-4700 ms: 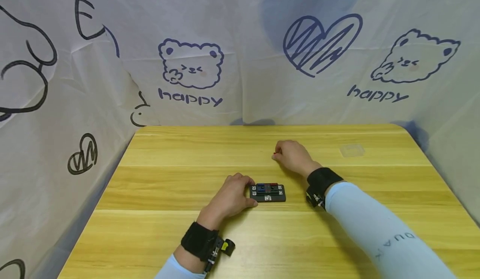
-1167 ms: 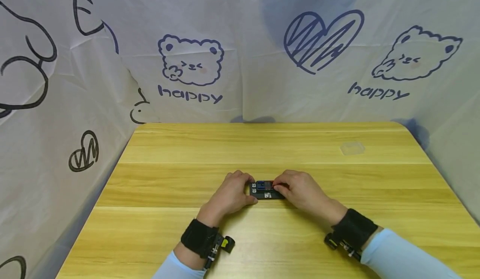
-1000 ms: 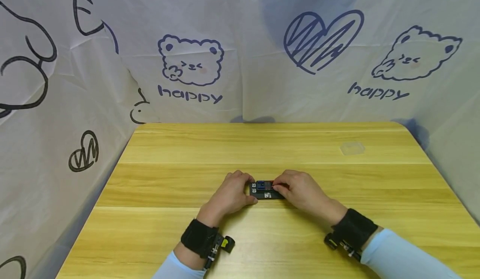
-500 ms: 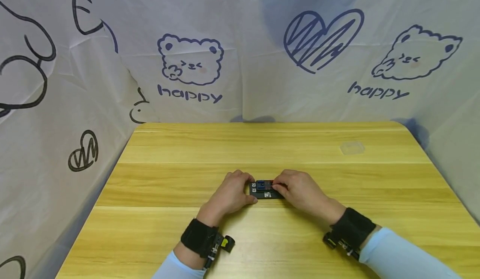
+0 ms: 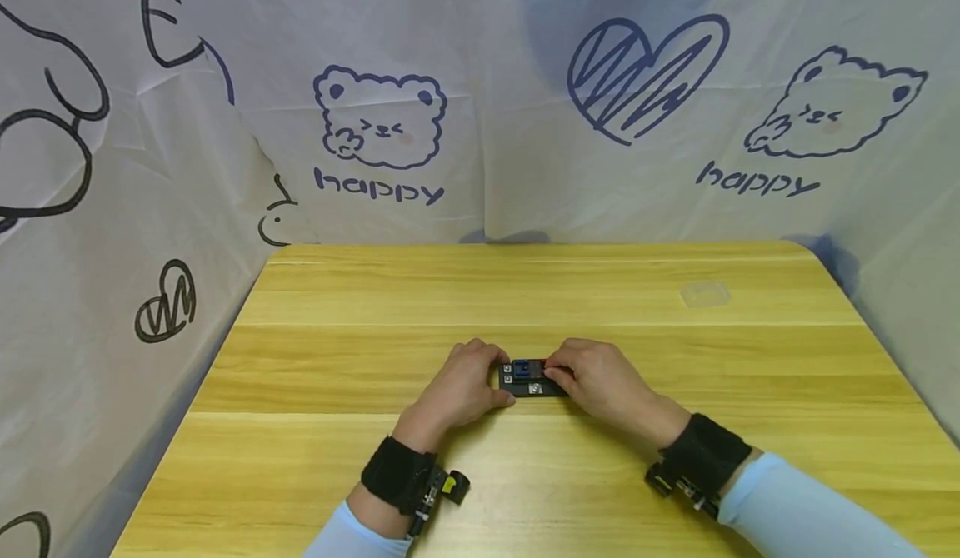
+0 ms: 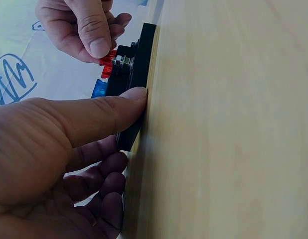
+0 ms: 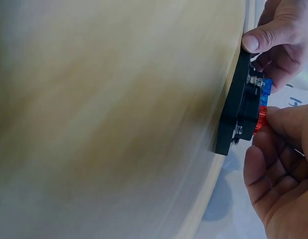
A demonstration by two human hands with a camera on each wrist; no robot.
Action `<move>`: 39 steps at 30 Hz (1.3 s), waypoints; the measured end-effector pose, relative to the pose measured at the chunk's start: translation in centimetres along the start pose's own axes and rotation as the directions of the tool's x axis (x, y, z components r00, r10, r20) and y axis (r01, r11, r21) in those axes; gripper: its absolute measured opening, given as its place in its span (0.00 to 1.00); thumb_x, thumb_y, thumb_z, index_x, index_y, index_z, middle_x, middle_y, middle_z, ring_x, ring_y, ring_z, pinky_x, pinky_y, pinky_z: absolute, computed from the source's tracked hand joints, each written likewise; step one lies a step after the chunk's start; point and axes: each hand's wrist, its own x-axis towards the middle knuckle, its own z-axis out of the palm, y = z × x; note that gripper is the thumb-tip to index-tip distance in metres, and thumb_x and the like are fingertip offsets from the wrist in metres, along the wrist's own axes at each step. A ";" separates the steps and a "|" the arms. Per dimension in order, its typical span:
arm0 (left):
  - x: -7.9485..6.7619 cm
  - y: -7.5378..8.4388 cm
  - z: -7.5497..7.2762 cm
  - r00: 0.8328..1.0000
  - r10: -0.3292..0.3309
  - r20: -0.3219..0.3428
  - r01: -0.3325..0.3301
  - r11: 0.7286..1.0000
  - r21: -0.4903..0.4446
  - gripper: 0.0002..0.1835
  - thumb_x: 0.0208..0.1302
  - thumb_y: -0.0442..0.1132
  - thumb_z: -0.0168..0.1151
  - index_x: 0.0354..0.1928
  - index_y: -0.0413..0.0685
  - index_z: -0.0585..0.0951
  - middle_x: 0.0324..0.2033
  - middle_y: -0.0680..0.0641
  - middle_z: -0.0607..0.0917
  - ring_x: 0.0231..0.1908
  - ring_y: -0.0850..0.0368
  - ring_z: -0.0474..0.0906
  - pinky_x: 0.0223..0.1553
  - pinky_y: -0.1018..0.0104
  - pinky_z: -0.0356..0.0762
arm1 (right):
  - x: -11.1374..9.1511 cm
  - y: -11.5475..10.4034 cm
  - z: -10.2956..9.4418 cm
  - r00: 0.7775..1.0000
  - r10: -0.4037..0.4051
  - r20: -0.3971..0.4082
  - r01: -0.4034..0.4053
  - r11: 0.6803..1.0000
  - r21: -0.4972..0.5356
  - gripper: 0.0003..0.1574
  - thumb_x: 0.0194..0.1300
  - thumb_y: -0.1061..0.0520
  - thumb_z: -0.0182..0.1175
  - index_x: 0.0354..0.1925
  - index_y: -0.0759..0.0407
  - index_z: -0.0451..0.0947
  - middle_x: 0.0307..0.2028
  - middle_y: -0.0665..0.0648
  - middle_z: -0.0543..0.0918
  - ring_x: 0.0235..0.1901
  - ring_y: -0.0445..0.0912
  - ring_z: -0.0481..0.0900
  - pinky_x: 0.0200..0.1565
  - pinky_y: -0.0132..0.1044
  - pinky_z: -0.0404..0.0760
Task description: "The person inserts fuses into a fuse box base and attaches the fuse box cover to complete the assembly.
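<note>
A black fuse block [image 5: 517, 391] with silver screw terminals lies flat on the table near its middle. My left hand [image 5: 463, 385] grips its left end, thumb on the near edge and fingers at the far edge. Blue blade fuses [image 6: 99, 88] sit in the block's left part. At the right part, my right hand [image 5: 597, 376] pinches a red blade fuse [image 7: 259, 122] between thumb and index finger, at the top of the block. Another bit of red [image 6: 106, 71] shows beside it in the left wrist view. My right fingers hide the block's right end in the head view.
A clear plastic lid or shallow tray [image 5: 705, 295] lies at the back right of the wooden table [image 5: 360, 283]. White cloth [image 5: 517, 166] with drawings hangs behind the table and along both sides.
From farther back on the table, my right hand has come down to the block's right part with a small red piece. Over the last second both hands stay nearly still.
</note>
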 end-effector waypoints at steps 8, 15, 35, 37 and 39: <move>0.0 0.1 -0.1 1.000 0.005 0.000 -0.005 1.000 0.000 0.27 0.53 0.51 0.73 0.54 0.52 0.77 0.46 0.50 0.76 0.49 0.51 0.68 0.51 0.56 0.71 | 0.0 0.0 -0.1 1.000 0.001 0.002 -0.001 1.000 0.003 0.04 0.61 0.55 0.66 0.36 0.53 0.85 0.31 0.48 0.84 0.31 0.38 0.79 0.34 0.39 0.80; 0.0 0.1 -0.1 1.000 0.003 0.001 -0.003 1.000 0.006 0.27 0.53 0.51 0.72 0.54 0.52 0.77 0.47 0.50 0.76 0.49 0.51 0.68 0.52 0.56 0.71 | 0.0 0.2 0.1 1.000 -0.010 -0.007 0.010 1.000 0.005 0.04 0.61 0.55 0.67 0.35 0.53 0.85 0.31 0.48 0.84 0.30 0.38 0.78 0.34 0.38 0.80; -0.1 0.2 -0.1 1.000 0.002 -0.009 -0.002 1.000 0.001 0.27 0.52 0.50 0.73 0.53 0.51 0.78 0.45 0.50 0.77 0.48 0.50 0.69 0.51 0.56 0.72 | 0.1 0.1 -0.1 0.999 -0.045 0.009 0.045 0.999 0.009 0.02 0.61 0.57 0.66 0.34 0.54 0.84 0.30 0.47 0.83 0.30 0.38 0.77 0.34 0.39 0.80; -0.1 0.2 -0.1 1.000 0.000 -0.009 0.000 1.000 -0.002 0.27 0.52 0.50 0.73 0.53 0.51 0.78 0.45 0.50 0.77 0.48 0.51 0.69 0.50 0.56 0.72 | 0.1 0.1 -0.1 0.999 -0.046 0.012 0.046 0.999 0.007 0.02 0.61 0.57 0.66 0.34 0.54 0.84 0.30 0.47 0.83 0.30 0.38 0.77 0.34 0.39 0.80; -0.1 0.3 -0.1 1.000 -0.003 -0.008 0.003 1.000 -0.003 0.27 0.52 0.50 0.73 0.53 0.51 0.78 0.45 0.50 0.77 0.49 0.51 0.69 0.50 0.56 0.72 | 0.1 0.2 -0.1 0.999 -0.045 0.016 0.045 0.999 0.002 0.02 0.61 0.57 0.66 0.34 0.54 0.84 0.30 0.47 0.83 0.30 0.38 0.78 0.35 0.39 0.80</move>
